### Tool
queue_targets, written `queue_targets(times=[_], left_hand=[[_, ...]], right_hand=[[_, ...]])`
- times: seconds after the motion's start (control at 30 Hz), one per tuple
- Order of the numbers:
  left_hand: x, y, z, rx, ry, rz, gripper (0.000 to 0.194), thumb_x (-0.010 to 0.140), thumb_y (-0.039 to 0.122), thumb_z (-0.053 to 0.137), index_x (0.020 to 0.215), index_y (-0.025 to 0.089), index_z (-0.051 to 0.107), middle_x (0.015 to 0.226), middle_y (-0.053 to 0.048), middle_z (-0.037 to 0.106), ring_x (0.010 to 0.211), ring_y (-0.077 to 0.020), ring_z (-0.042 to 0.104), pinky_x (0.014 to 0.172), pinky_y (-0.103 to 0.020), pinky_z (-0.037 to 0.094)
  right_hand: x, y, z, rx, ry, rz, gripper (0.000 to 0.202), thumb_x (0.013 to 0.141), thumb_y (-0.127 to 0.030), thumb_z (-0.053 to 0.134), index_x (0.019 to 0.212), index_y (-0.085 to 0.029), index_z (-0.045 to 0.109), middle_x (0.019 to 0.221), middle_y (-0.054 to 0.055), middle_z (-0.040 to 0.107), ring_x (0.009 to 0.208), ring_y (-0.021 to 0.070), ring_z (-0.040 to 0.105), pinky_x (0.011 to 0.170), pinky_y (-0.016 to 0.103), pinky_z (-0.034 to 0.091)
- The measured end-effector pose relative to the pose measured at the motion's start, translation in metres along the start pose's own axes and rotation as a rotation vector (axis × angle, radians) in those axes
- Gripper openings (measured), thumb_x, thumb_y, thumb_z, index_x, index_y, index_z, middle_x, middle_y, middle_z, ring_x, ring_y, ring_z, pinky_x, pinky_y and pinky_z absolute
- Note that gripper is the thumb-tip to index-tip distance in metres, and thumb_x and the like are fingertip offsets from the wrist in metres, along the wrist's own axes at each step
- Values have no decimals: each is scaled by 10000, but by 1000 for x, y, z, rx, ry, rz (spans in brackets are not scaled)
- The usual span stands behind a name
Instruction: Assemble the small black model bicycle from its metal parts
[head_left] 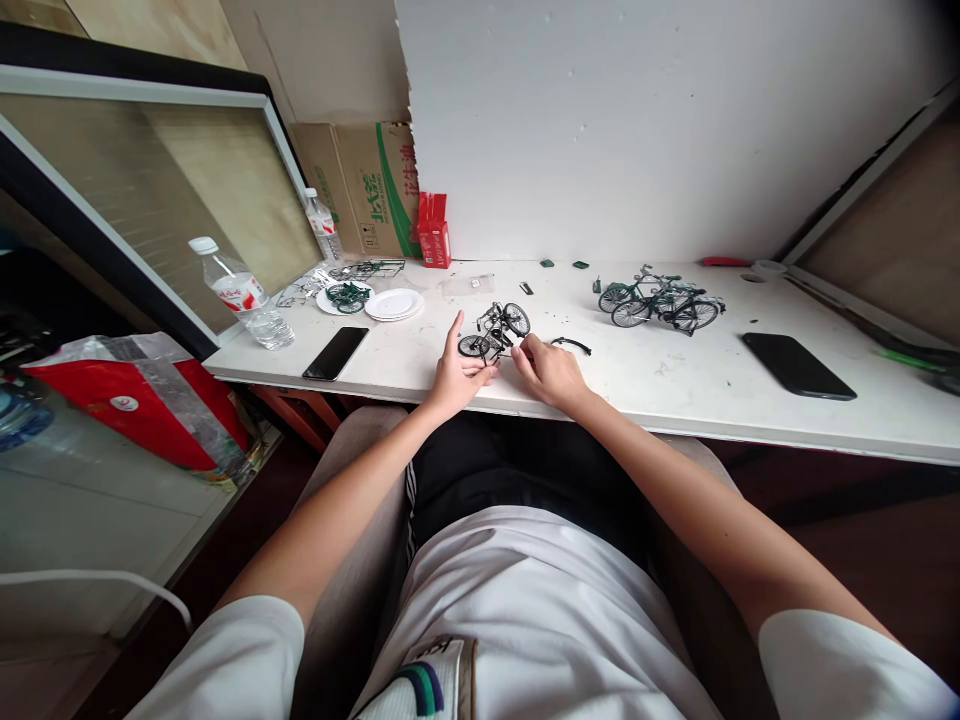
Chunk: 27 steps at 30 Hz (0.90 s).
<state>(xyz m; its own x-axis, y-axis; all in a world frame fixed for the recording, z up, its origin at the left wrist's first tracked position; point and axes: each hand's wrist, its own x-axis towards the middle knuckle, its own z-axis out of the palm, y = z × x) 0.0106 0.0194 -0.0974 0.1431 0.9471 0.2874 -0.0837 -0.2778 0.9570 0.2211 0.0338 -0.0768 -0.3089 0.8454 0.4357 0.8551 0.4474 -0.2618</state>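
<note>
A small black model bicycle [493, 330] is tilted over the white table between my two hands, its wheels spoked. My left hand [459, 378] is at its near left side, one finger pointing up and the other fingertips closed on its lower edge. On the right, my right hand [551, 370] has thumb and fingers pinched together at the bicycle's near right side. The exact part between those fingers is hidden. A thin curved black piece [572, 346] lies just beyond my right hand.
Assembled model bicycles [664, 302] stand at the right, near a black phone [799, 366]. To the left are another phone [336, 353], white plates [395, 304], green parts [348, 296] and a water bottle [247, 300]. A red box [433, 232] stands at the back.
</note>
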Motion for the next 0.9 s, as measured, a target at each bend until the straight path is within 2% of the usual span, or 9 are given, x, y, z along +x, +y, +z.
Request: queue_targets(times=[0.13,0.23,0.37,0.57,0.7,0.9], left_hand=[[0,0,1,12,1,18,1295,822,388,916,1755,285,25,1001,-109,817,915,-278,831,885,-441,684],[0,0,1,21,11,24,1273,832,359,905,1756,285,33,988,-103,817,907,-276,831,868,-436,685],[0,-1,1,16,25,18,1259,831,330,893,1756,282,40,999,-101,818,881,-257,825,865,-431,682],[1,-2,1,2,16,8,1255,822,317,892,1754,288,51,1017,-101,821,858,-243,823,866,-426,678],[4,-3,-1,-60,27,-21,1219,838,309,881,1741,260,63,985,-106,825,919,-265,831,854,-405,672],[12,-5,-3,-141,60,-96,1222,825,345,912,1715,236,81,1011,-108,831,936,-256,831,867,-383,655]], right_hand=[[0,0,0,24,5,-13,244,1013,-379,477,1116,-186,586,886,97,769,719,261,672,636,322,318],[0,2,4,38,12,-36,251,1016,-389,480,1132,-184,569,901,97,765,709,250,662,627,312,313],[0,4,7,11,23,-64,312,1094,-446,408,1050,-198,591,879,105,752,699,234,644,629,308,306],[0,4,4,-79,34,-56,548,1149,-508,294,856,-197,636,790,124,723,649,222,607,641,321,288],[0,5,5,-81,42,-5,603,1149,-559,260,866,-197,650,777,131,726,652,238,620,630,325,269],[1,13,7,94,68,-1,578,1143,-578,160,980,-218,581,800,110,718,687,257,636,660,328,355]])
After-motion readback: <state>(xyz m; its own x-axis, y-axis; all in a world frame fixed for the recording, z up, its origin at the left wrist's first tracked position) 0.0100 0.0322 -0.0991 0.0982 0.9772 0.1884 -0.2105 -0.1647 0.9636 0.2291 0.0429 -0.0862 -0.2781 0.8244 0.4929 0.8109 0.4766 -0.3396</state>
